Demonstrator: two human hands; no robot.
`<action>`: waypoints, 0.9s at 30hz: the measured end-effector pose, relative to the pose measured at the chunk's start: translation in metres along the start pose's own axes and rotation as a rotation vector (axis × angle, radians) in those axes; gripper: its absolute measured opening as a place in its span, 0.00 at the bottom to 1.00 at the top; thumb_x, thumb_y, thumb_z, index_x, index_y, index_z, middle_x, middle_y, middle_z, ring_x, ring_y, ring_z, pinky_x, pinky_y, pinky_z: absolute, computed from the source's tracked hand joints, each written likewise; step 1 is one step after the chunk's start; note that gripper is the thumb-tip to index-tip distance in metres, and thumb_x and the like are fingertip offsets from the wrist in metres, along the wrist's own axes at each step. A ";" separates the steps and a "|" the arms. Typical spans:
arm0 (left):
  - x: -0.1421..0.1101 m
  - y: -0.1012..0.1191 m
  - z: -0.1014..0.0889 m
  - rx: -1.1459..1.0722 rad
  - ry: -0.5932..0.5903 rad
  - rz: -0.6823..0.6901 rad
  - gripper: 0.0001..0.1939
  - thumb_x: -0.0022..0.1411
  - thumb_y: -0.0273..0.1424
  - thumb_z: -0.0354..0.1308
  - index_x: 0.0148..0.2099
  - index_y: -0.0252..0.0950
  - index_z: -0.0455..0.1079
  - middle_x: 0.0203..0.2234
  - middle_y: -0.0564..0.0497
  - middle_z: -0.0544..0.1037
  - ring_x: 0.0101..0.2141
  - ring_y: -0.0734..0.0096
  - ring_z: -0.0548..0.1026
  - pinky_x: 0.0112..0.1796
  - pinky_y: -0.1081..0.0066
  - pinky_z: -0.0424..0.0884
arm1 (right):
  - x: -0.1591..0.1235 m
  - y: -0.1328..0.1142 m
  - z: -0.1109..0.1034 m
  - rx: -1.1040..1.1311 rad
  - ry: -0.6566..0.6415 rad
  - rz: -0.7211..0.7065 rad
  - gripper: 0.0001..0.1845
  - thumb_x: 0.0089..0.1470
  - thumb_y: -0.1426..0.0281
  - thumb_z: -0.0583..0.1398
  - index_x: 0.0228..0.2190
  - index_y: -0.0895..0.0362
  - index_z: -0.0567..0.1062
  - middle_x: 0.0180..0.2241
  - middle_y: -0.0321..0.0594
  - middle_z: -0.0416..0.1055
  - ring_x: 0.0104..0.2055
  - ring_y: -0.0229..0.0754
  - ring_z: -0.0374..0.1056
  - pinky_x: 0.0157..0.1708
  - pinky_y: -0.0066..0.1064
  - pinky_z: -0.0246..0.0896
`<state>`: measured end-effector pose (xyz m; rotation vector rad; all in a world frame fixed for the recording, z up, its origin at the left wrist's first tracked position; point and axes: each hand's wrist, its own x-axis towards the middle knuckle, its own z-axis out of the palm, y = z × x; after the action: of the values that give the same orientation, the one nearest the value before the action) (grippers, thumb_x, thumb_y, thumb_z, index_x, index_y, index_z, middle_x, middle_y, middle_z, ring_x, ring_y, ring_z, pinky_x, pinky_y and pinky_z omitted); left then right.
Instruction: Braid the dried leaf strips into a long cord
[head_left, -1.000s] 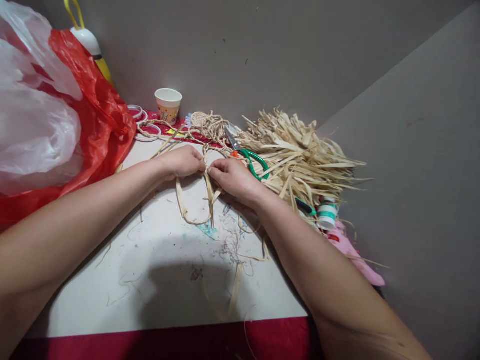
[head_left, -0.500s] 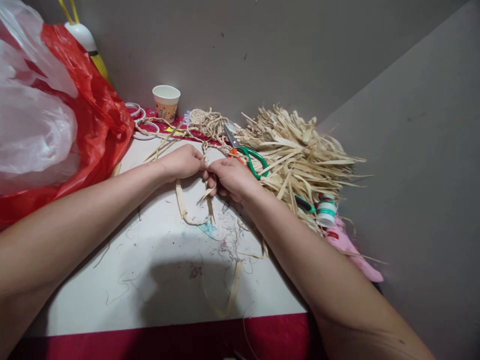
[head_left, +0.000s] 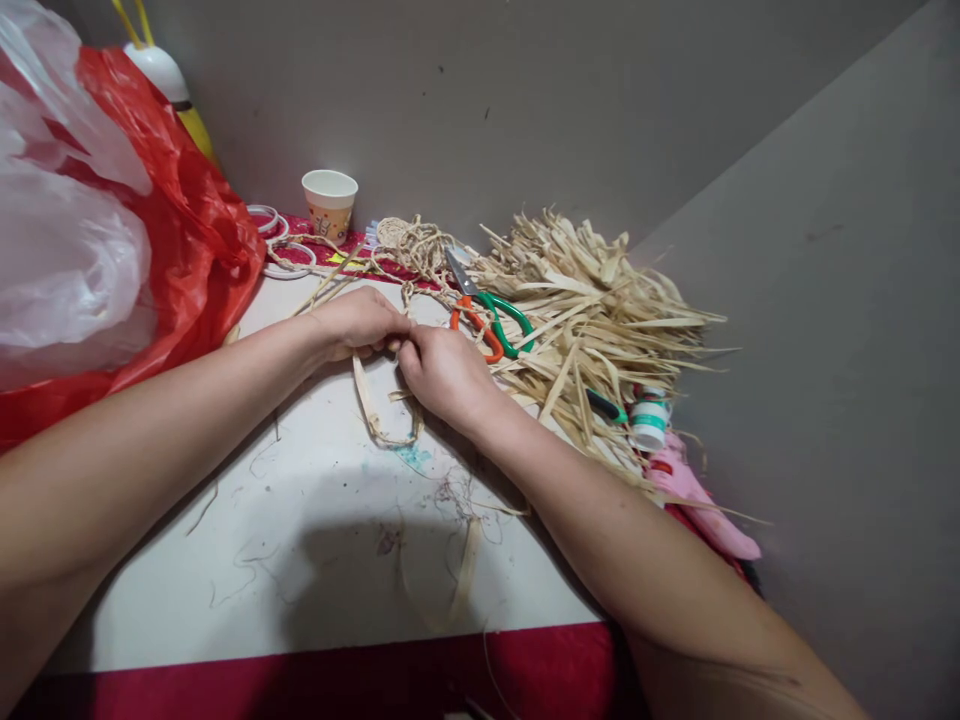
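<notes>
Over the white board, my left hand (head_left: 365, 322) and my right hand (head_left: 444, 372) meet fingertip to fingertip, both closed on a pale braided straw cord (head_left: 407, 296). The braid comes out above the fingers toward the back. Below them a loose straw strip (head_left: 365, 400) hangs in a loop and curves under my right hand. My fingers hide the exact spot of the grip. Close to the right of my hands lie scissors (head_left: 491, 325) with one green and one orange handle, blades pointing back. Beside them spreads a large bundle of dry straw strips (head_left: 592, 290).
A paper cup (head_left: 330, 205), white rings (head_left: 291, 262) and a coiled braid (head_left: 416, 245) stand along the back. Red and clear plastic bags (head_left: 202, 230) fill the left. At right are a small white-and-green bottle (head_left: 649, 420) and a pink item (head_left: 705, 500). Scraps lie on the white board (head_left: 225, 600).
My right hand has turned over, its back now facing up, and shifted slightly left and down. More of the orange scissor handle shows. My left fingers have stretched a little toward the right.
</notes>
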<state>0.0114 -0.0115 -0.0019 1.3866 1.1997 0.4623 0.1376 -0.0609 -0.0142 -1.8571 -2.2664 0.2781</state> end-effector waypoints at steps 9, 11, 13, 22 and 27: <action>-0.003 0.005 -0.001 -0.081 -0.019 -0.043 0.20 0.51 0.17 0.51 0.11 0.34 0.55 0.06 0.59 0.55 0.09 0.86 0.51 0.16 0.75 0.43 | -0.010 -0.007 -0.012 0.100 -0.026 -0.141 0.13 0.55 0.71 0.53 0.29 0.60 0.77 0.27 0.45 0.74 0.27 0.40 0.65 0.27 0.30 0.49; -0.004 0.006 -0.003 -0.126 -0.047 -0.059 0.21 0.52 0.17 0.51 0.11 0.34 0.55 0.06 0.58 0.54 0.10 0.86 0.50 0.16 0.75 0.42 | -0.012 -0.005 -0.025 0.246 -0.173 -0.192 0.14 0.54 0.67 0.55 0.23 0.60 0.75 0.20 0.40 0.70 0.21 0.35 0.59 0.22 0.27 0.46; -0.004 0.006 -0.005 -0.169 -0.080 -0.071 0.20 0.53 0.18 0.52 0.12 0.33 0.56 0.07 0.59 0.53 0.10 0.86 0.49 0.16 0.76 0.40 | -0.011 0.001 -0.038 0.434 -0.352 -0.163 0.18 0.54 0.62 0.58 0.19 0.61 0.74 0.16 0.37 0.67 0.16 0.31 0.53 0.18 0.26 0.43; 0.002 0.002 -0.013 -0.207 -0.177 -0.040 0.11 0.57 0.22 0.56 0.22 0.28 0.70 0.08 0.59 0.54 0.11 0.87 0.49 0.14 0.80 0.43 | 0.016 0.029 -0.035 1.035 -0.066 0.229 0.11 0.56 0.70 0.57 0.23 0.59 0.70 0.25 0.38 0.73 0.11 0.26 0.52 0.10 0.22 0.40; 0.001 0.002 -0.013 -0.195 -0.226 -0.003 0.14 0.59 0.21 0.53 0.21 0.29 0.67 0.09 0.58 0.56 0.12 0.88 0.49 0.14 0.81 0.43 | 0.020 0.025 -0.015 1.116 -0.349 0.206 0.15 0.60 0.66 0.53 0.24 0.60 0.70 0.18 0.36 0.67 0.10 0.27 0.47 0.09 0.23 0.35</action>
<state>0.0011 -0.0037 0.0023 1.2337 0.9473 0.3981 0.1615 -0.0358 -0.0055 -1.4161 -1.4526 1.5937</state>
